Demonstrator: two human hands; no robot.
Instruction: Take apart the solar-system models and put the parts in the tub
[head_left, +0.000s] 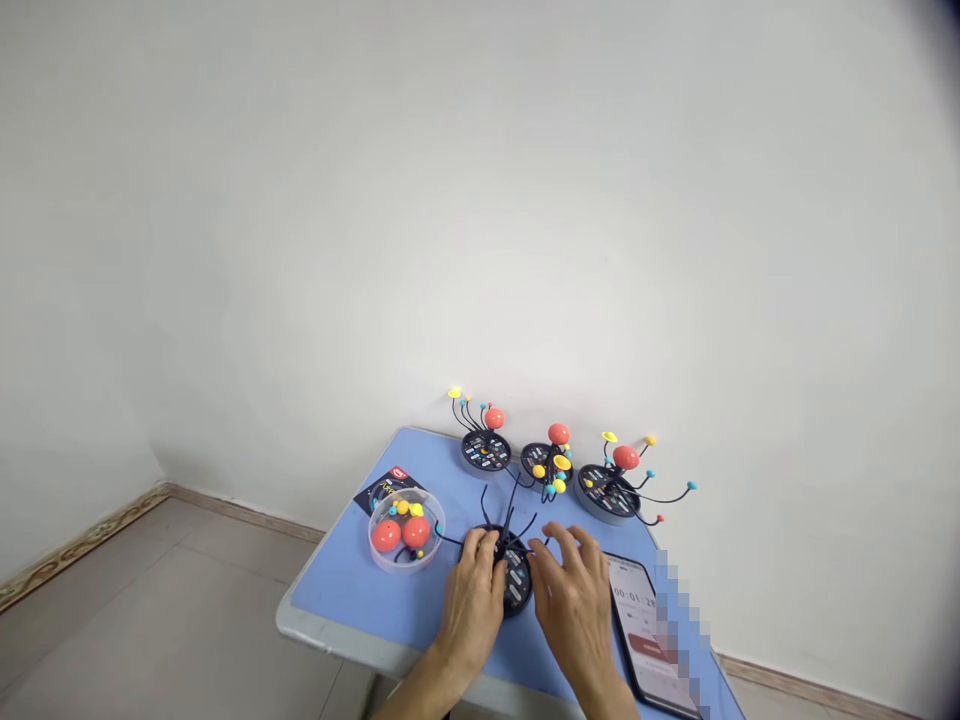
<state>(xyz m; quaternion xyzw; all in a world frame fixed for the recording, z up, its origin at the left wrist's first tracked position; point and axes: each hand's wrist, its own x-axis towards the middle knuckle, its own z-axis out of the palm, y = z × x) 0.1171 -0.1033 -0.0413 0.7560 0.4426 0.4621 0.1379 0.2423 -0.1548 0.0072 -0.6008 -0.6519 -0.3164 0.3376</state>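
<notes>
A half-built solar system model with a round black base (517, 590) and several thin curved black rods lies in front of me. My left hand (474, 585) is closed around the hub and the left side of the base, hiding part of both. One rod, reaching out to the left, carries a small blue ball (439, 530); the other visible rod tips look bare. My right hand (574, 590) is at the right of the base, thumb and forefinger closing on a rod there. The fingertips partly cover that rod's end.
Three models with red balls, a left one (486, 452), a middle one (559, 434) and a right one (609, 495), stand along the back. A clear round tub (431, 497) of balls sits left, overlapping a black card (373, 492). At right lies a phone (637, 610) showing a timer.
</notes>
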